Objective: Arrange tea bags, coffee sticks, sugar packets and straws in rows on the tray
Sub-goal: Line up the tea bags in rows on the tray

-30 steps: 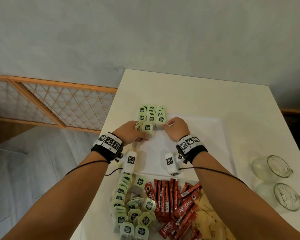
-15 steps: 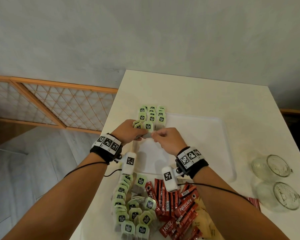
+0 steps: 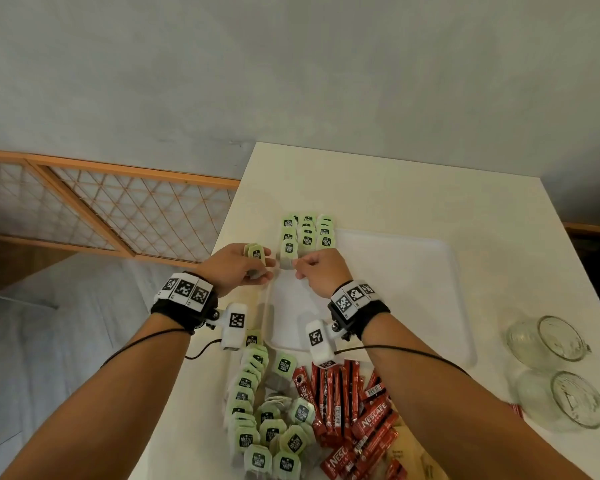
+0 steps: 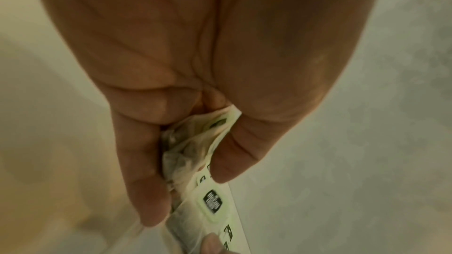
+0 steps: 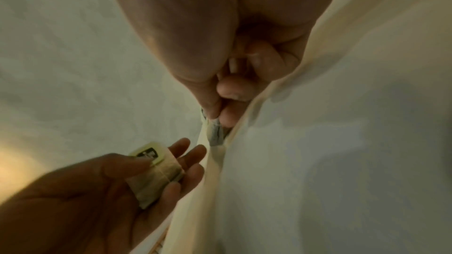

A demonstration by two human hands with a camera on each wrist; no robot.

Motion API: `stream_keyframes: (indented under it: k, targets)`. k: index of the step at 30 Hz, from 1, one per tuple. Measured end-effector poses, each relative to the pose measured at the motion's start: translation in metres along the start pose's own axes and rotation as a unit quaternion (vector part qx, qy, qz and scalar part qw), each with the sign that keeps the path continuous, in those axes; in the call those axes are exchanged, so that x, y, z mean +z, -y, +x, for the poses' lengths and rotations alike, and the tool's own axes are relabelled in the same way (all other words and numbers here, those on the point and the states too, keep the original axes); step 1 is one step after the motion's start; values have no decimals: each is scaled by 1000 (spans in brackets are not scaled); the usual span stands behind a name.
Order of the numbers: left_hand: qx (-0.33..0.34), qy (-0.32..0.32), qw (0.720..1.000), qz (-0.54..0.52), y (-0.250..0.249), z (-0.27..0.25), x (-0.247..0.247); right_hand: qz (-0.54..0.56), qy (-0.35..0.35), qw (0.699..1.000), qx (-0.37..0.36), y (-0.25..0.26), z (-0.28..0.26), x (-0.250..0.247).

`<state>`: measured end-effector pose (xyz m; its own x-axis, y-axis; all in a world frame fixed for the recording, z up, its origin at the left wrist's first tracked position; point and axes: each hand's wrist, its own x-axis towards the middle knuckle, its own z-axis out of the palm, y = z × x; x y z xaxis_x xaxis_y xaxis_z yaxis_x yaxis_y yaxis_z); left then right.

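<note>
Several green-tagged tea bags (image 3: 307, 232) lie in three short rows at the far left corner of the white tray (image 3: 402, 289). My right hand (image 3: 297, 268) pinches one tea bag (image 3: 288, 259) between thumb and forefinger at the near end of the left row; the pinched tea bag (image 5: 215, 134) sits at the tray's rim. Just left of the tray, my left hand (image 3: 264, 270) grips a small stack of tea bags (image 3: 255, 252); the same stack (image 4: 190, 151) is clamped between its thumb and fingers.
Near me lie a loose pile of tea bags (image 3: 267, 420), red coffee sticks (image 3: 354, 407) and tan sugar packets (image 3: 413, 459). Two glass bowls (image 3: 548, 337) (image 3: 572, 400) stand at the table's right edge. The table's left edge runs close beside my left hand.
My right hand went from the rows to my left hand's stack, took a tea bag, and moved it to the near end of the left row. My left hand drifted left.
</note>
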<state>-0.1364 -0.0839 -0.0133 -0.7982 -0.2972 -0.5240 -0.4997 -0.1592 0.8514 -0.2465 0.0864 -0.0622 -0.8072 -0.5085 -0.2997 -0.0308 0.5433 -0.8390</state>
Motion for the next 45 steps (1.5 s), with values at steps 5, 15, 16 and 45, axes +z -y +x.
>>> stream_keyframes:
  k: [5, 15, 16, 45]
  targets:
    - [-3, 33, 999, 11, 1, -6, -11, -34, -10, 999, 9, 7, 5, 9]
    - [38, 65, 994, 80, 4, -5, -6, -59, -29, 998, -24, 5, 1, 14]
    - [42, 60, 994, 84, 4, -4, -4, -71, -29, 996, -40, 4, -2, 14]
    - [10, 32, 999, 16, 10, 6, 16, -17, 13, 1000, 20, -1, -11, -26]
